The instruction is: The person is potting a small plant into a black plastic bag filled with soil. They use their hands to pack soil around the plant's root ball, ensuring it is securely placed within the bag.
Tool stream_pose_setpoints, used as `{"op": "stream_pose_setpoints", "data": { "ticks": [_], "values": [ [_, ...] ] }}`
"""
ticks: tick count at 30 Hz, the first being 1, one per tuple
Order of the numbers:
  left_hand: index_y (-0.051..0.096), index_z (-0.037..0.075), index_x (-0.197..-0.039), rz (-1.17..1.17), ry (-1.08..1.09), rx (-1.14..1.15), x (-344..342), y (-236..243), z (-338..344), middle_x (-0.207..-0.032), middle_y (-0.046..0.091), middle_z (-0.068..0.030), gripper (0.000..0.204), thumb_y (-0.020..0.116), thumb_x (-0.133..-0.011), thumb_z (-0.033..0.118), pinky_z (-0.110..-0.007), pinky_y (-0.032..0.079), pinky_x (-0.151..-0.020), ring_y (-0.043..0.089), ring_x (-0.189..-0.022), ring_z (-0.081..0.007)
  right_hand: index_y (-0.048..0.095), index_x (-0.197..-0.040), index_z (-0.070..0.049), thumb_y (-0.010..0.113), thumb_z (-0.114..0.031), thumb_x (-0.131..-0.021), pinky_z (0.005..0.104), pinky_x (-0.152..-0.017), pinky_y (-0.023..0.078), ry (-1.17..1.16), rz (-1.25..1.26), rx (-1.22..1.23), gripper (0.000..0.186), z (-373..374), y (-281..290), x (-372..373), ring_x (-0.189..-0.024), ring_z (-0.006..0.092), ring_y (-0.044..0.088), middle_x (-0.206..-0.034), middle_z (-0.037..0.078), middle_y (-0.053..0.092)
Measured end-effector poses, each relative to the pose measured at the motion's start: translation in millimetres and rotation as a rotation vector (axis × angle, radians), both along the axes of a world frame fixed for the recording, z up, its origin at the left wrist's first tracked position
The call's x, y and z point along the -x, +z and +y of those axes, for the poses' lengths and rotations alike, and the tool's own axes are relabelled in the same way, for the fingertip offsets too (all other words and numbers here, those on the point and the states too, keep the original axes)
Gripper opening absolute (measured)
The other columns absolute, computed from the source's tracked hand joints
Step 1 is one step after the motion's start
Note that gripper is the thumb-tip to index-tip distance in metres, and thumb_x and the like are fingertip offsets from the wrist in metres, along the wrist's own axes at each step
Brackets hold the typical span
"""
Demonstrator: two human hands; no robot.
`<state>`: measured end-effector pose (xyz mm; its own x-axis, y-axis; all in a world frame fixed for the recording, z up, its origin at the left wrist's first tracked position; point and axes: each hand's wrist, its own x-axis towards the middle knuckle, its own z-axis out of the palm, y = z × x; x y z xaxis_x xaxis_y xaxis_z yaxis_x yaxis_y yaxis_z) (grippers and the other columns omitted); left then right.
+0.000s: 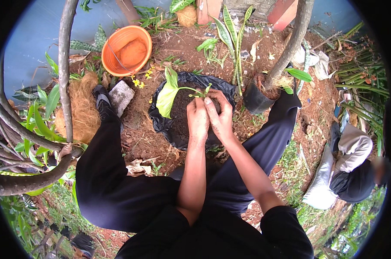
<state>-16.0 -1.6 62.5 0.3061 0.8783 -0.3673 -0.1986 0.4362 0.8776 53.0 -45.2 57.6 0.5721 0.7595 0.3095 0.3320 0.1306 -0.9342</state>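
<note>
A young leafy plant [168, 95] with a broad yellow-green leaf leans left out of my cupped hands. My left hand [197, 120] and my right hand [220, 114] are closed together around its base, with the right thumb near the stem. Soil marks the fingers of my right hand. What the palms enclose, roots or soil, is hidden. Beneath the hands lies a black plastic bag [163, 125] with its rim spread wide, holding dark soil [178, 125].
An orange bucket [130, 52] with a wire handle stands at far left, a stone block [121, 97] below it. Coconut fibre [84, 112] lies beside my left foot. A black pot [258, 98] and upright snake plant [235, 43] stand right. Another person [355, 172] sits far right.
</note>
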Motion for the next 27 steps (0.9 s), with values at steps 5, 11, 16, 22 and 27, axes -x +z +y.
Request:
{"op": "stream_pose_setpoints", "data": {
  "ticks": [5,11,16,22,27],
  "values": [
    [0.063,-0.004,-0.102,-0.113,0.057,0.000,-9.6,10.6,-0.8,-0.085,0.061,-0.0046,0.048,0.035,-0.105,0.034,-0.028,0.043,-0.065,0.053,-0.075,-0.0107,0.066,-0.099,0.004,0.066,-0.013,-0.089,0.0361,-0.091,0.048,-0.001,0.041,0.004,0.020,5.1,-0.4,-6.2,-0.102,0.0261,0.064,-0.107,0.017,0.066],
    [0.064,-0.008,-0.092,0.043,-0.003,-0.124,-9.2,4.5,-0.2,-0.074,0.060,-0.0050,0.045,0.044,-0.104,0.031,-0.030,0.043,-0.060,0.052,-0.068,-0.0111,0.064,-0.099,0.006,0.059,-0.015,-0.094,0.0375,-0.090,0.048,-0.018,0.010,-0.037,0.022,2.5,2.1,-6.6,-0.099,0.0291,0.064,-0.106,0.019,0.065],
    [0.061,-0.007,-0.084,0.040,-0.017,-0.142,-11.9,-4.8,-1.1,-0.065,0.056,-0.0033,0.045,0.044,-0.103,0.030,-0.030,0.040,-0.054,0.048,-0.061,-0.0092,0.064,-0.099,0.006,0.054,-0.015,-0.097,0.0389,-0.088,0.049,-0.041,-0.056,-0.064,0.024,1.2,2.9,-7.5,-0.098,0.0319,0.064,-0.105,0.021,0.064],
    [0.055,-0.002,-0.073,-0.075,0.048,0.016,-16.4,-4.4,-2.3,-0.056,0.045,0.0024,0.049,0.039,-0.104,0.031,-0.030,0.029,-0.045,0.037,-0.049,-0.0077,0.065,-0.098,0.006,0.047,-0.016,-0.100,0.0381,-0.086,0.049,-0.092,-0.005,-0.029,0.029,1.2,10.8,-5.0,-0.096,0.0310,0.065,-0.103,0.020,0.065],
    [0.053,-0.002,-0.072,0.018,0.044,-0.058,-18.4,-9.9,-2.4,-0.054,0.042,0.0023,0.052,0.037,-0.105,0.035,-0.031,0.027,-0.045,0.035,-0.048,-0.0076,0.066,-0.095,0.006,0.046,-0.017,-0.101,0.0371,-0.082,0.050,-0.155,0.053,0.026,0.031,-0.4,6.4,-1.4,-0.091,0.0281,0.066,-0.098,0.018,0.066]
  ]
}}
